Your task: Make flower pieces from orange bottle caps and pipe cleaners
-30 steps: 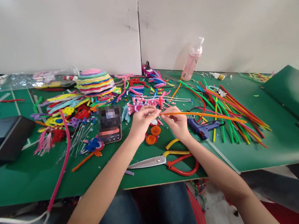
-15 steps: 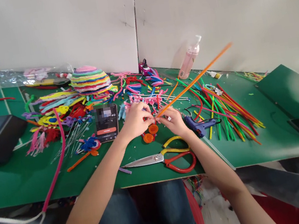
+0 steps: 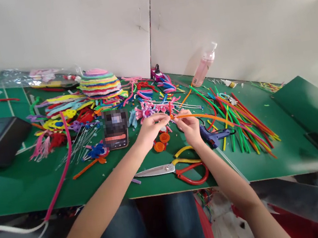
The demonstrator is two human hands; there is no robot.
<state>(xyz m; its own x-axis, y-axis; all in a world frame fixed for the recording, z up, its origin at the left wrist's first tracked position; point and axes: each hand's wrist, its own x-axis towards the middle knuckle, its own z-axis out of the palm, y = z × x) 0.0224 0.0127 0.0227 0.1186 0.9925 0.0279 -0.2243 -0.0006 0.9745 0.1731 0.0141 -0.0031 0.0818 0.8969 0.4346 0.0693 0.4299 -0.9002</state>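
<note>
An orange fuzzy stem [image 3: 207,116] is held above a green table [image 3: 98,190], on the far side of a large pair of scissors [image 3: 168,168]. Its free length reaches out to the right. At its near end a short red stem [image 3: 169,107] stands upright. The left hand [image 3: 152,130] pinches this end between thumb and finger, where orange and red meet; exactly how the two join is too small to tell. The right hand [image 3: 189,127] grips the orange stem between thumb and fingertips, the two hands almost touching.

The scissors lie flat, blades pointing left, one handle yellow and one red, just beside the right forearm. Directly beyond them, below the hands, sit two round orange pieces [image 3: 164,137]. Beyond the scissors and to the right is a dark blue glue gun [image 3: 214,136]; farther right spreads a loose bundle of colored stems [image 3: 245,129]. Beyond and to the left of the scissors lie a phone [image 3: 116,137], its screen partly blurred, and a blue fuzzy flower [image 3: 97,150]. Well beyond the scissors are, to the left, a striped fuzzy dome [image 3: 101,84] and, to the right, a pink pump bottle [image 3: 205,65] near a pale partition [image 3: 214,9].
</note>
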